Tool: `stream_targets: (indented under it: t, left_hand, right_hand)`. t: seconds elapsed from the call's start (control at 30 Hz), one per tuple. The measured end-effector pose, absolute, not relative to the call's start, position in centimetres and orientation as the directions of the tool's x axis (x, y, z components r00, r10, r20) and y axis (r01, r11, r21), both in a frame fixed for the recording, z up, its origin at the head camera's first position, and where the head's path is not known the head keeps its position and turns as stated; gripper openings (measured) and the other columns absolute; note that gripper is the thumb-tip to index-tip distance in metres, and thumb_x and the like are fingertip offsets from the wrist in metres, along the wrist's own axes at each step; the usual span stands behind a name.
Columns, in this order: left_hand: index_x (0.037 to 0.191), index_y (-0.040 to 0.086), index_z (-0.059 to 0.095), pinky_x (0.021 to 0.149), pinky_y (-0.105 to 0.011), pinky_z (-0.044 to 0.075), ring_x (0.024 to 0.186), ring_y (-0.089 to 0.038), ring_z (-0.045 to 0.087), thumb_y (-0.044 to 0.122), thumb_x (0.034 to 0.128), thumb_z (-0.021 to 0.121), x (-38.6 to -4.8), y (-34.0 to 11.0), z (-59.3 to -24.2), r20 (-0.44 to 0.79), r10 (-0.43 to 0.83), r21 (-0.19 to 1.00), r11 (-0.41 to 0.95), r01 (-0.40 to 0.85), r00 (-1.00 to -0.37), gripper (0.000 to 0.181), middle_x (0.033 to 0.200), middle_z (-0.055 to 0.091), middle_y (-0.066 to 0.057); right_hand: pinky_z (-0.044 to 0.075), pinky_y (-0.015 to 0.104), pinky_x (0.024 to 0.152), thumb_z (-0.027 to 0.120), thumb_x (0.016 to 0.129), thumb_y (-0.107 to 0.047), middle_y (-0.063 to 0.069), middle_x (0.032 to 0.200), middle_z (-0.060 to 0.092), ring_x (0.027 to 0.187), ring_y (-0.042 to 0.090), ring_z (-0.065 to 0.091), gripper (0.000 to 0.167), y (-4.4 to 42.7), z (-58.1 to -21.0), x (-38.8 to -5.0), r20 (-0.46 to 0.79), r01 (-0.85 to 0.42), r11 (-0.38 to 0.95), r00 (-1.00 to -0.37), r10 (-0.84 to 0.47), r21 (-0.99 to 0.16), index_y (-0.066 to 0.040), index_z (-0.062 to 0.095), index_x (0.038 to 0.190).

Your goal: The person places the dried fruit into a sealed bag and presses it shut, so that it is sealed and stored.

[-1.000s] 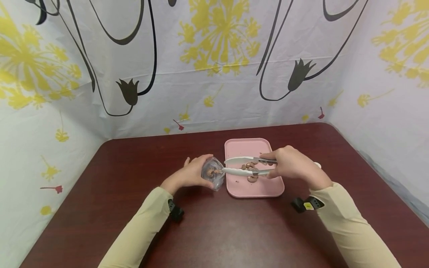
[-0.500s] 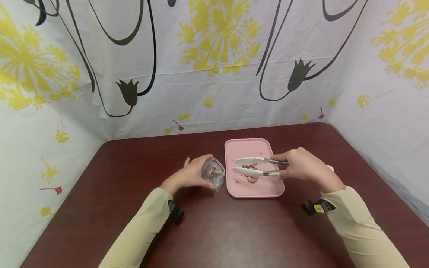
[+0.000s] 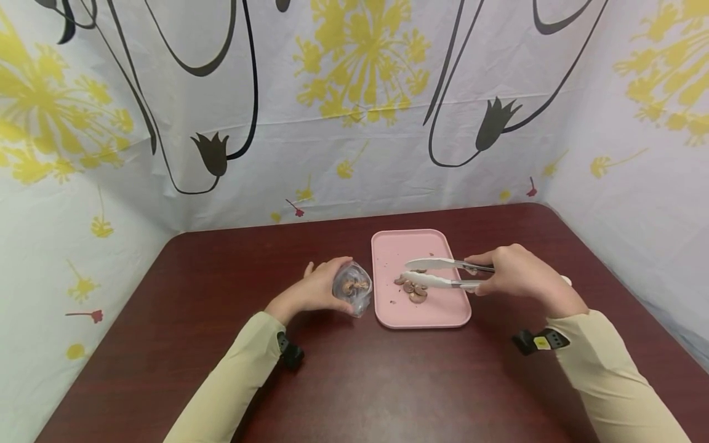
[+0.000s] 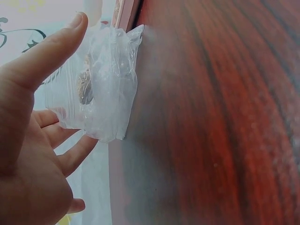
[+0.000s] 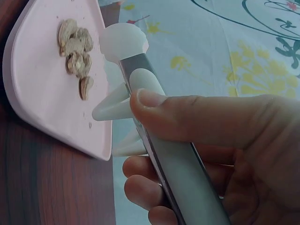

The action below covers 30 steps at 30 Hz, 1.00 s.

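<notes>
My left hand (image 3: 311, 290) holds a clear plastic bag (image 4: 115, 82) upright on the table, thumb on one side and fingers on the other. The bag's mouth is spread, and a few brown pieces (image 3: 354, 287) lie inside. My right hand (image 3: 515, 275) grips white-tipped metal tongs (image 5: 173, 164), thumb on one arm and fingers on the other. In the head view the tongs' tips stand apart above the pink tray (image 3: 407, 243), with nothing seen between them. Several brown, wrinkled pieces resembling dried mushrooms (image 5: 77, 49) lie on the tray, partly hidden by the tongs in the head view.
A dark red wooden table (image 3: 354, 381) carries everything. The tray stands just right of the bag, and small crumbs are scattered on it. A white patterned cloth (image 3: 310, 154) hangs behind the table and along its sides.
My right hand has drawn the tongs rightward, from the bag's mouth to above the pieces on the tray. The left hand and bag have stayed in place.
</notes>
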State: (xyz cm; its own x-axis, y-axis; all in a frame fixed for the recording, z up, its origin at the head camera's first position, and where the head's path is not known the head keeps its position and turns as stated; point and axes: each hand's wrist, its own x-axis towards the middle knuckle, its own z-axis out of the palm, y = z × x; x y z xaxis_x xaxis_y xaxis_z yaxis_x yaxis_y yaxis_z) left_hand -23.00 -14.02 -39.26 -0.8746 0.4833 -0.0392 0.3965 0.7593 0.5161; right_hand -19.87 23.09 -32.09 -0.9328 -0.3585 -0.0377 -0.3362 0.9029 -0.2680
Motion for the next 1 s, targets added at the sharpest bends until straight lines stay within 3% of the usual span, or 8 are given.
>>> stream_targets:
  t: [0.27, 0.67, 1.0]
  left_hand:
    - [0.148, 0.014, 0.031, 0.111, -0.066, 0.005, 0.134, -0.028, 0.039, 0.04, 0.0631, 0.088, -23.0, -14.0, -39.3, -0.032, 0.486, 0.522, 0.754, 0.4, -0.873, 0.105, 0.147, 0.042, -0.007]
    - [0.148, 0.014, 0.031, 0.111, -0.066, 0.006, 0.133, -0.029, 0.038, 0.04, 0.0632, 0.088, -23.0, -14.1, -39.4, -0.031, 0.494, 0.523, 0.749, 0.407, -0.869, 0.105, 0.147, 0.042, -0.007]
    - [0.148, 0.014, 0.03, 0.111, -0.065, 0.006, 0.134, -0.029, 0.038, 0.042, 0.0635, 0.087, -23.0, -14.1, -39.4, -0.033, 0.495, 0.519, 0.751, 0.409, -0.868, 0.106, 0.147, 0.041, -0.007]
  right_hand:
    - [0.037, 0.029, 0.06, 0.08, 0.069, -0.027, -0.01, 0.063, 0.059, 0.068, 0.015, 0.047, 0.055, 23.9, -31.9, -19.9, -0.075, -0.287, 0.918, -0.945, -0.318, -0.272, -0.009, 0.067, 0.12]
    - [0.041, 0.035, 0.063, 0.079, 0.066, -0.028, -0.008, 0.065, 0.059, 0.072, 0.021, 0.051, 0.056, 24.8, -32.2, -20.6, -0.057, -0.274, 0.937, -0.955, -0.292, -0.218, -0.01, 0.068, 0.118]
    - [0.04, 0.032, 0.06, 0.08, 0.066, -0.023, -0.007, 0.07, 0.062, 0.069, 0.017, 0.05, 0.053, 24.5, -32.2, -20.9, -0.077, -0.269, 0.934, -0.953, -0.294, -0.236, -0.007, 0.069, 0.115]
